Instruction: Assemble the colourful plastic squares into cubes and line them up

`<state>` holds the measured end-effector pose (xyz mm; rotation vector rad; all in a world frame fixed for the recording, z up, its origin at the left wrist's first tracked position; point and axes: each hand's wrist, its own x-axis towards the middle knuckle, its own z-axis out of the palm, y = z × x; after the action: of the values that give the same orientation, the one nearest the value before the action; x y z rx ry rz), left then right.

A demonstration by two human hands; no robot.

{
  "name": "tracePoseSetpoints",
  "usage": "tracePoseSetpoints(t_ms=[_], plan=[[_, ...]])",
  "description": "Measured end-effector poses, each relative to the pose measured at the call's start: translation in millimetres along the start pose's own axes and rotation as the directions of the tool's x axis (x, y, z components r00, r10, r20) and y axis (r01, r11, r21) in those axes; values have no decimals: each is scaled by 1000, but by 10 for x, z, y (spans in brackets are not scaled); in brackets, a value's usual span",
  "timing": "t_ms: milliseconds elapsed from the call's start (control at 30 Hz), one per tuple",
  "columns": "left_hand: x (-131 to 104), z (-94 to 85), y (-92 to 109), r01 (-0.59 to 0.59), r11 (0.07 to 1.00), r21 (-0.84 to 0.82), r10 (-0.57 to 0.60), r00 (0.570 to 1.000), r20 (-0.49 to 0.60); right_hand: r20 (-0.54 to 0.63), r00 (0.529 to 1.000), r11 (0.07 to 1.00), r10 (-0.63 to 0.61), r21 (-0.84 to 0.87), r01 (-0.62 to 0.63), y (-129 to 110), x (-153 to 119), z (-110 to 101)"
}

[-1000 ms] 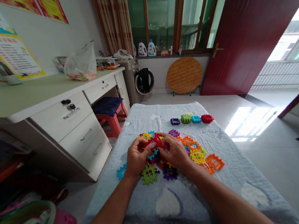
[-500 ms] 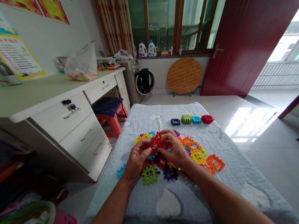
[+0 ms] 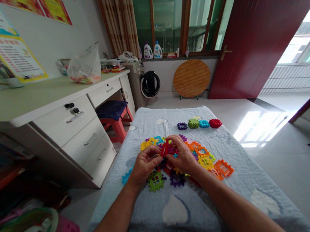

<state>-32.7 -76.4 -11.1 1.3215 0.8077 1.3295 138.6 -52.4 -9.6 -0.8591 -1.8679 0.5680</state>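
Between my hands is a red plastic building piece (image 3: 165,149), partly covered by the fingers. My left hand (image 3: 146,164) pinches its left side, and my right hand (image 3: 181,154) grips its right side. Below and around them spreads a pile of notched square pieces: a green one (image 3: 156,181) and a dark purple one (image 3: 177,179) in front, yellow (image 3: 206,162) and orange ones (image 3: 224,168) to the right, more yellow ones (image 3: 147,143) behind. A blue piece (image 3: 126,175) lies left of my left hand.
Farther back on the cloth-covered table (image 3: 173,212) stand joined shapes in a row: purple (image 3: 182,126), green (image 3: 193,123), blue (image 3: 204,123) and red (image 3: 215,123). A desk (image 3: 41,96) with a plastic bag (image 3: 85,66) is at left, near a red stool (image 3: 116,126).
The red piece has been turned between my fingers and now shows a narrower side. My left hand has shifted slightly right; the pile and the row look the same.
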Motion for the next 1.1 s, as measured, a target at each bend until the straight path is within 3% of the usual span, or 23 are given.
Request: tracePoseSetpoints(t_ms=[100, 233, 400, 733, 933, 1100], plan=[[-3, -5, 10, -18, 999, 48, 18, 1000, 8, -51, 999, 1000, 7, -12, -7, 3, -6, -6], [4, -24, -13, -27, 998, 58, 31, 998, -58, -142, 990, 998, -6, -65, -3, -16, -21, -5], [3, -27, -56, -8, 1000, -22, 7, 999, -34, 9, 995, 994, -99, -50, 99, -61, -27, 22], [-41, -1, 6, 88, 993, -79, -84, 995, 46, 71, 986, 978, -153, -131, 161, -13, -23, 4], [-11, 7, -20, 57, 997, -42, -56, 998, 24, 98, 983, 971, -154, -171, 169, -22, -28, 3], [7, 30, -31, 62, 998, -6, -62, 995, -77, 99, 985, 958, -141, -237, 161, -37, -26, 2]])
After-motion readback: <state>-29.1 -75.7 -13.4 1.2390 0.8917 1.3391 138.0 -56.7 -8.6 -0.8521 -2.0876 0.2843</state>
